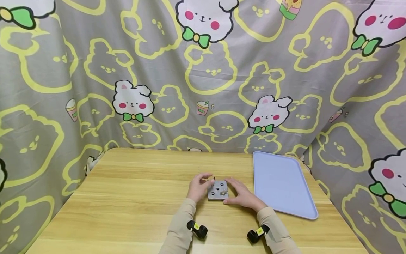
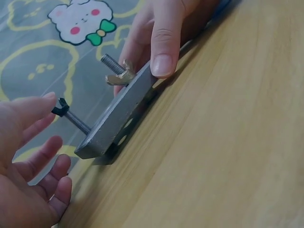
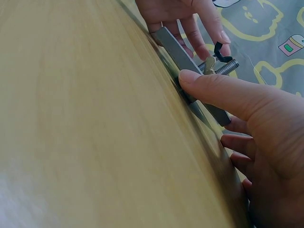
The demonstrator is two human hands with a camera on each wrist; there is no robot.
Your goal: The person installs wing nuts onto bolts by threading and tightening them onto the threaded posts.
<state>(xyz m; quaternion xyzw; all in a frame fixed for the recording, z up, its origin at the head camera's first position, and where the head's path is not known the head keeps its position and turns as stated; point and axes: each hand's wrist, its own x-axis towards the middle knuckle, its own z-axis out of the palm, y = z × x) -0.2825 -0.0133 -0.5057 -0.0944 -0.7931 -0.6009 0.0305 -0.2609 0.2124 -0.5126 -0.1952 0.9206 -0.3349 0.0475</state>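
Observation:
A square grey metal block (image 1: 217, 194) with several holes sits at the middle of the table. My right hand (image 1: 242, 197) grips its right side, the thumb (image 3: 192, 77) on the near edge and the fingers at the far side. A brass wing nut (image 2: 122, 77) is on a threaded bolt (image 2: 111, 64) near that hand. At the far left corner of the block, another bolt (image 2: 78, 122) carries a black wing nut (image 2: 61, 109). My left hand (image 1: 198, 187) pinches this black nut between thumb and index finger, its other fingers loosely bent beside the block.
A light blue tray (image 1: 282, 183) lies on the right of the wooden table (image 1: 127, 197). Behind and at both sides hangs a grey curtain (image 1: 177, 134) with printed bears. A black camera (image 1: 197, 230) is strapped to each sleeved wrist.

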